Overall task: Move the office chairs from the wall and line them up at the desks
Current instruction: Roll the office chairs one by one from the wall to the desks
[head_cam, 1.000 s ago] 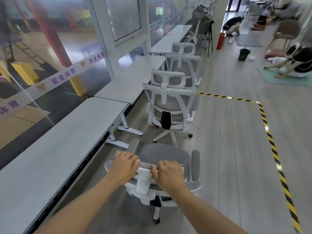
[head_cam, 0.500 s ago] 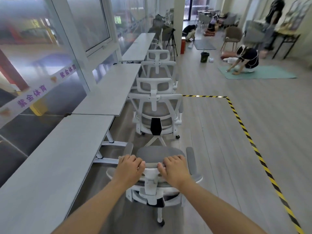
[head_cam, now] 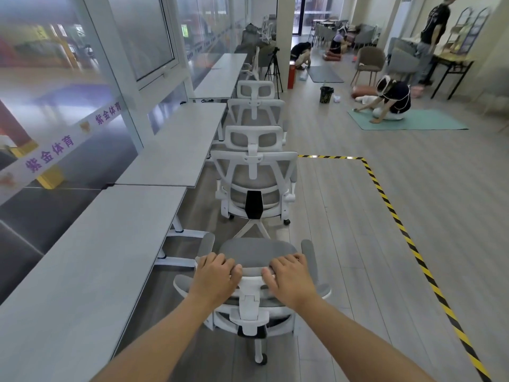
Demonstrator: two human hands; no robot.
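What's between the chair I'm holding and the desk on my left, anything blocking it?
Nothing visible blocks it. Both hands, left hand and right hand, grip the headrest of the held chair. The floor strip up to the near desk is bare apart from the desk's own white feet. The next chair stands ahead, not between.

tripod [head_cam: 273,68] | black bin [head_cam: 326,94] | green mat [head_cam: 429,120] | striped floor tape [head_cam: 391,209]

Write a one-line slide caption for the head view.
Both hands, left and right, grip a chair behind two chairs beside the desks.

Both hands' grip on office chair [head_cam: 257,250] headrest beside desks [head_cam: 91,260]
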